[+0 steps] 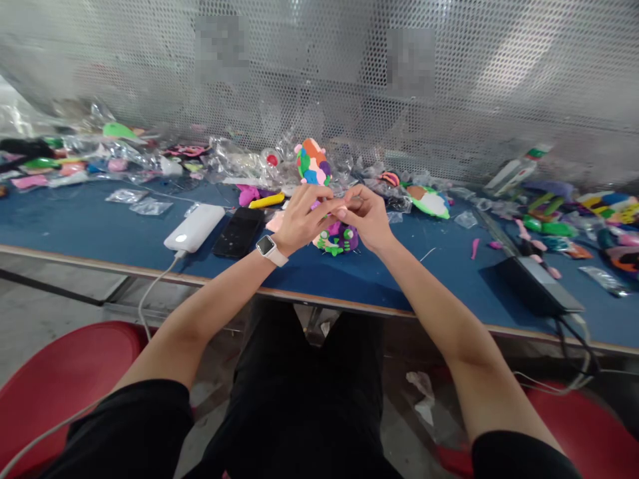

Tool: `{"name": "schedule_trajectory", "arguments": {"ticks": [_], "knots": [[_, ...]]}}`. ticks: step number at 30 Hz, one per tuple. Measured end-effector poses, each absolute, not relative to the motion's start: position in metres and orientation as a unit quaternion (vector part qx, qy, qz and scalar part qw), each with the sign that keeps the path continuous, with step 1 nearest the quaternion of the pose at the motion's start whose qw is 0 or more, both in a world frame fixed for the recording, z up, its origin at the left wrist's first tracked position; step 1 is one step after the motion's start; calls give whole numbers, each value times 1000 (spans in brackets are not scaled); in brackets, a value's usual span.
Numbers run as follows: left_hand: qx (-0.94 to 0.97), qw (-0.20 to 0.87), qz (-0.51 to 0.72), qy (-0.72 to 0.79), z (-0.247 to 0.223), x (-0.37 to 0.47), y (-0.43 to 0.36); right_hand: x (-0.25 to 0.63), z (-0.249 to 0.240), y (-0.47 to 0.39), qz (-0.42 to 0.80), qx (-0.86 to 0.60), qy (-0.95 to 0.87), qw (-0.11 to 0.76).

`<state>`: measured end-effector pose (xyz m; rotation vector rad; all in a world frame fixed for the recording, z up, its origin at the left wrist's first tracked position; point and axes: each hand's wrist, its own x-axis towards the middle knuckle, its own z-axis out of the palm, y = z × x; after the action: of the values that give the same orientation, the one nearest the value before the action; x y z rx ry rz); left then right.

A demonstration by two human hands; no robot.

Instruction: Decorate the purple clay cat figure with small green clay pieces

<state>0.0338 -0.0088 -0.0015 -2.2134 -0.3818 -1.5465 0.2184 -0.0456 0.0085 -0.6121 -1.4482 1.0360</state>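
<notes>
Both hands meet above a colourful clay figure (337, 241) with green, purple and pink parts, which stands on the blue table. My left hand (303, 216), with a watch (269, 249) at the wrist, has its fingertips against those of the other hand. The fingers of my right hand (370, 218) are pinched together around a small pale pink piece, partly hidden between the fingertips. What my left fingers hold, if anything, is too small to make out. Just behind the hands rises a multicoloured clay piece (313, 163) in orange, green, white and blue.
On the blue table (319, 283), a white power bank (194, 228) with a cable and a black phone (239, 233) lie left of my hands. A dark box-like device (536, 286) stands at right. Clay pieces and plastic wrappers line the back, before a perforated metal panel (319, 73).
</notes>
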Motion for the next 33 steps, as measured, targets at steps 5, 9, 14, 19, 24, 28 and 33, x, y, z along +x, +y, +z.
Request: {"name": "schedule_trajectory", "arguments": {"ticks": [5, 9, 14, 19, 24, 28, 33], "knots": [[-803, 220, -536, -144, 0, 33, -7, 220, 11, -47, 445, -259, -614, 598], [-831, 184, -512, -116, 1, 33, -5, 224, 14, -47, 438, -263, -626, 589], [-816, 196, -535, -95, 4, 34, -6, 228, 15, -46, 432, -281, -633, 578], [-814, 190, -541, -91, 4, 33, -6, 230, 15, -45, 439, -288, -634, 569], [-828, 170, -525, -101, 2, 33, -4, 231, 15, -45, 449, -286, -628, 567], [-817, 176, -540, -101, 1, 34, -3, 229, 16, -47, 455, -293, -634, 553], [-833, 174, -515, -105, 3, 34, -4, 229, 18, -49, 467, -296, -631, 545]]}}
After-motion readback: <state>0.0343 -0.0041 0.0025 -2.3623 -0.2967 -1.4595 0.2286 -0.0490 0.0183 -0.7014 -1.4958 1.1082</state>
